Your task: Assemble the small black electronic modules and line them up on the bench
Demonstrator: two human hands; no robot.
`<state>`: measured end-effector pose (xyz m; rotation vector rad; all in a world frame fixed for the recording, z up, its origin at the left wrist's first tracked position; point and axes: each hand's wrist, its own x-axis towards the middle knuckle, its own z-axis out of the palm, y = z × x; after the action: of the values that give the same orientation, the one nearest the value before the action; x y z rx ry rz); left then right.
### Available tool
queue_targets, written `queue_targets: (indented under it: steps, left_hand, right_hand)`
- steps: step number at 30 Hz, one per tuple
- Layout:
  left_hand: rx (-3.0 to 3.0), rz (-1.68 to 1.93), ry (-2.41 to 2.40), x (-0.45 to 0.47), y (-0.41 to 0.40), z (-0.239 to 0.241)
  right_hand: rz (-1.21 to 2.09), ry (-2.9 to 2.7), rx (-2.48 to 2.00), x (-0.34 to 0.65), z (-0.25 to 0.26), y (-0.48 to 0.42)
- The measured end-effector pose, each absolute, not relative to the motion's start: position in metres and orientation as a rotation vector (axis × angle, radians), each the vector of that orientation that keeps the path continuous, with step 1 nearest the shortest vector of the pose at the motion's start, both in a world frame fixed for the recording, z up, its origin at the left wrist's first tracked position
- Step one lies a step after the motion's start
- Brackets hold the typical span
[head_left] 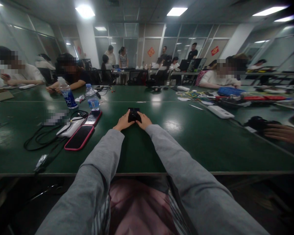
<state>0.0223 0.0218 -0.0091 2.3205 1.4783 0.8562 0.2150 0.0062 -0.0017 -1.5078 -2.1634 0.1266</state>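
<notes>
Straight ahead of me on the green table (pixel 142 150), a small black object (pixel 134 115) sits between my two hands. It looks dark and boxy, with a flat dark part at its far edge; its exact kind is too small to make out. My left hand (pixel 123 122) grips its left side, fingers curled against it. From the other side my right hand (pixel 144 121) closes on it, thumb toward the near face. Both forearms reach forward in grey sleeves.
Left of my arms lie a pink-edged phone (pixel 79 137), another phone (pixel 93 117), a white power bank (pixel 70 126) and black cables. Two bottles, one clear (pixel 92 98) and one blue-labelled (pixel 68 94), stand behind. A white power strip (pixel 220 111) and another person's hand (pixel 284 133) are rightward.
</notes>
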Motion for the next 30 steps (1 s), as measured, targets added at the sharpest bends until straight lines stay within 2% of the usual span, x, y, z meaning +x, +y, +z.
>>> queue_targets:
  steps: [11, 30]
  left_hand:
    - [2.320, 0.860, 1.608, 0.026, 0.006, 0.007]
    - [2.305, 0.785, 1.692, 0.026, -0.010, 0.023]
  right_hand:
    - [0.293, -2.115, -1.418, 0.224, -0.013, 0.021]
    - [0.276, -2.144, -1.564, 0.224, 0.001, 0.010]
